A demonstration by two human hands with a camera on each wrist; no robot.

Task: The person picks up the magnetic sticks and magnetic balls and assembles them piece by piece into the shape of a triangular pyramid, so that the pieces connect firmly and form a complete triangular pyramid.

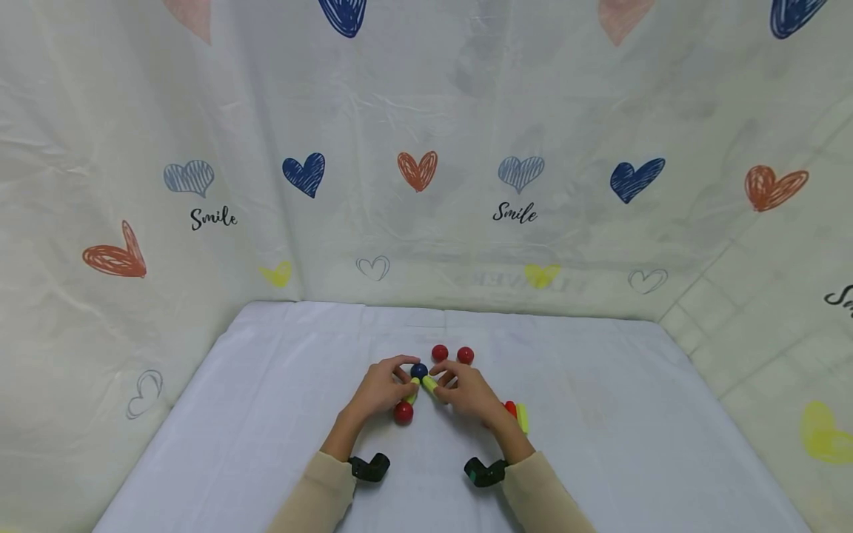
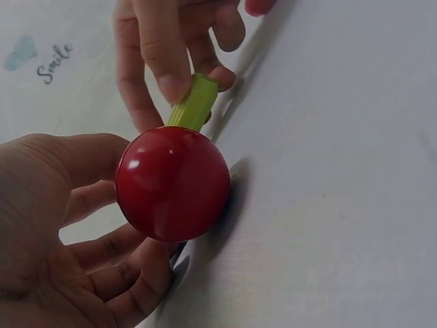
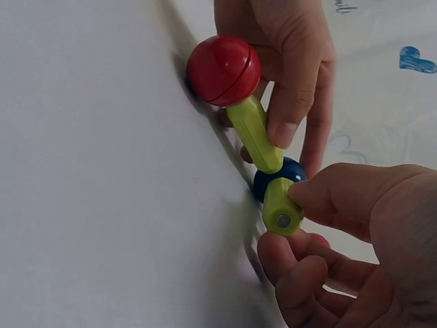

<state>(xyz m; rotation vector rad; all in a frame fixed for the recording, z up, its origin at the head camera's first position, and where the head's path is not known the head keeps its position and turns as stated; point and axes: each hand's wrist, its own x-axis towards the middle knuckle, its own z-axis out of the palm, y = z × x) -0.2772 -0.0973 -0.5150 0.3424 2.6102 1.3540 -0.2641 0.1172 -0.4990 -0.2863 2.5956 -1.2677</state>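
White cloth [image 1: 613,422]; heart-printed curtain [image 1: 426,96] is hanging behind; left hand [image 1: 383,386], right hand [image 1: 466,389], half-curled, are each pinching 1 yellow-green stick [image 3: 254,133].

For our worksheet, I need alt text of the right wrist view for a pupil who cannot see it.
A right hand pinches a short yellow-green stick next to a blue ball, over a white cloth. Beyond it, a left hand holds a second yellow-green stick, with a red ball at one end and the blue ball at the other.
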